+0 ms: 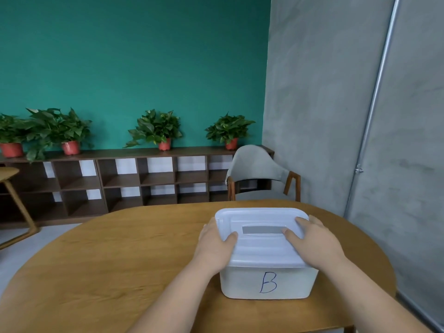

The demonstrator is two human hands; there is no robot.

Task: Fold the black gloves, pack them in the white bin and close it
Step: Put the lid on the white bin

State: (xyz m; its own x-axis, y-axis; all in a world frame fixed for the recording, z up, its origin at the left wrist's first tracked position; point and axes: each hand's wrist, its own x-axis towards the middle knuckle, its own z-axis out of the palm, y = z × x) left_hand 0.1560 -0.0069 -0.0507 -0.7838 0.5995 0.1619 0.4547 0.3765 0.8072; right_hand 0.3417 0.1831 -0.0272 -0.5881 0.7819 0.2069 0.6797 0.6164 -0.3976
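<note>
As left hand (215, 246) and right hand (314, 243) flank lid (263, 252), tabletop (108, 272) spreads leftward.

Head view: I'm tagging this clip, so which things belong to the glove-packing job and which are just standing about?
Job: white bin, marked B; its lid, on the bin; left hand and right hand, both on the lid. No gloves in view.
Just about: wooden table under the bin, grey chair, shelf unit, potted plants.
</note>
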